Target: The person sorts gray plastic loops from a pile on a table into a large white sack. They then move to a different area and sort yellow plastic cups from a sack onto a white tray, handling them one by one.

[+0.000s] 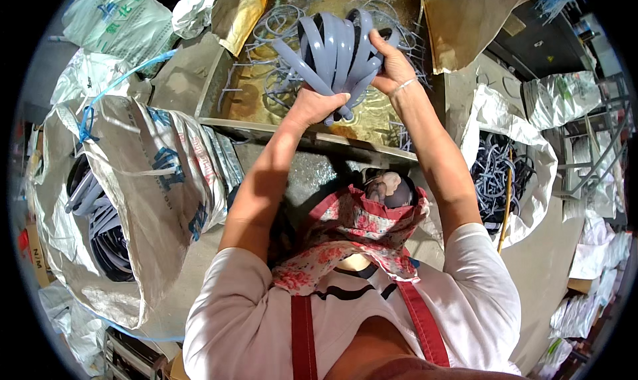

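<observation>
Over a metal trough (212,91) of shallow yellowish water I hold a bundle of glossy grey-blue plastic loops (337,44), dark on the inside. My left hand (314,106) grips the lower part where the bands draw together, with its thumb across them. At the right side of the bundle, my right hand (395,66) is closed on the outer loops, thumb up; its fingertips are hidden behind. Thin grey plastic scraps (269,27), curled and tangled, lie in the trough around the bundle.
On the left stands a large woven sack (156,200) with similar grey loops (100,214) inside. At right is a white sack (541,157) of curly scraps (495,174) with a thin stick (508,207). Brown sheets (472,21) flank the trough.
</observation>
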`<state>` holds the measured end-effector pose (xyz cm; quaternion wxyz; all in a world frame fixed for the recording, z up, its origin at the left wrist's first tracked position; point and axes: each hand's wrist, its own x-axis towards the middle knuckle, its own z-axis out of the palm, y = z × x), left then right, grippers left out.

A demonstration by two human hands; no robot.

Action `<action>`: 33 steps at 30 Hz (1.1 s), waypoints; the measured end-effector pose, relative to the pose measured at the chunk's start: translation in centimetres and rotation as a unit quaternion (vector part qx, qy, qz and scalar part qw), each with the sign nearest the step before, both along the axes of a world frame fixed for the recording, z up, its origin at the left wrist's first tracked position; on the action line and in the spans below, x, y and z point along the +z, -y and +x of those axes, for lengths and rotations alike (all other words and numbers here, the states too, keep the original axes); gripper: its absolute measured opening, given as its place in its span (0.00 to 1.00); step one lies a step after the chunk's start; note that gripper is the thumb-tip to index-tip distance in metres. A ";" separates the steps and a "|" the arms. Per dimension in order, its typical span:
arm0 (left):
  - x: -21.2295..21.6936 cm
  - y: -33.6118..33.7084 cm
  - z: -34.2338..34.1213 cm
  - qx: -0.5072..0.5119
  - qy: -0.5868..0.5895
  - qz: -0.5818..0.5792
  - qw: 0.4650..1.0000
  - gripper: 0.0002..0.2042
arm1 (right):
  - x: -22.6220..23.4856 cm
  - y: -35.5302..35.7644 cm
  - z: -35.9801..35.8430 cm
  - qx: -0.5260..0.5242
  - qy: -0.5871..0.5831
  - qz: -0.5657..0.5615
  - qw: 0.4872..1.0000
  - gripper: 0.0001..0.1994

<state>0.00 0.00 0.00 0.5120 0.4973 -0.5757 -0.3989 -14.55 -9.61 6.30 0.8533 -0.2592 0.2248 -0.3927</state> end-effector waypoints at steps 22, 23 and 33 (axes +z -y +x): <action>-0.8 0.4 0.2 0.028 -0.217 0.055 0.974 0.11 | -3.2 1.7 -0.1 -0.061 -0.145 -0.037 0.987 0.11; -0.4 0.5 0.4 0.029 -0.297 0.085 0.951 0.12 | -3.2 1.2 -0.4 -0.054 -0.153 -0.082 0.983 0.12; 0.9 0.1 3.6 -0.044 -0.561 0.135 0.816 0.50 | -3.4 -7.1 -3.9 0.253 -0.365 -0.714 0.541 0.10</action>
